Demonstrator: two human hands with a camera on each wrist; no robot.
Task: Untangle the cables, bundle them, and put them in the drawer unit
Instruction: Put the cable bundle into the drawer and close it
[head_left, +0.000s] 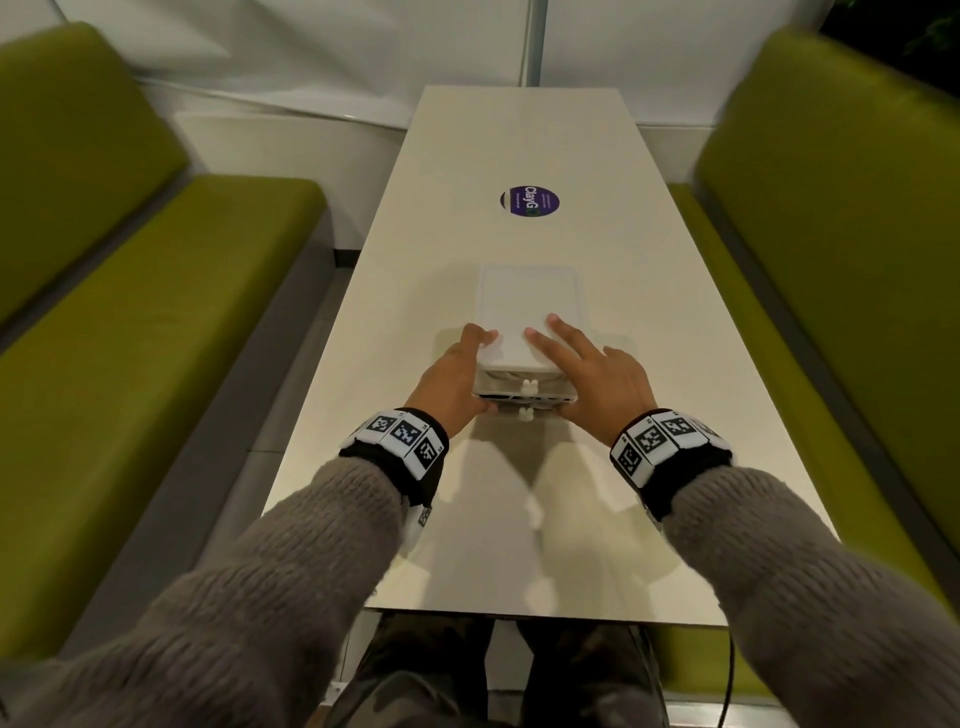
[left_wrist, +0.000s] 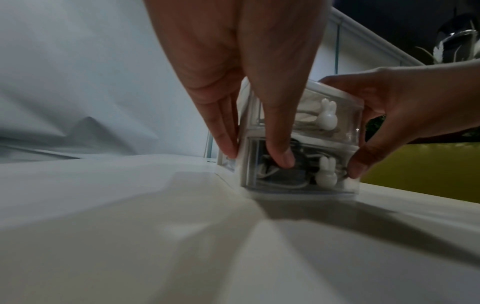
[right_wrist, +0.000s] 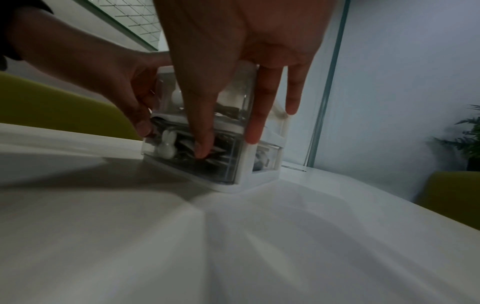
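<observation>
Green padded benches (head_left: 156, 322) flank a long, smooth cream table (head_left: 519, 145), on which the white drawer unit (head_left: 524, 306) is stood. It is gripped from both sides: the left hand (head_left: 457, 371) and right hand (head_left: 597, 379) are pressed on its walls, thumbs on the lower front. Two clear drawers are counted, each with one white rabbit-shaped knob (left_wrist: 327, 115). Coiled cables (left_wrist: 275, 174) inside are only dimly made out.

Both arms wear fuzzy grey-brown knitted sleeves (head_left: 291, 561). Each wrist carries a black strap with white square-patterned marker tiles (head_left: 654, 441). Dark mottled trousers (head_left: 415, 670) cover the legs.
</observation>
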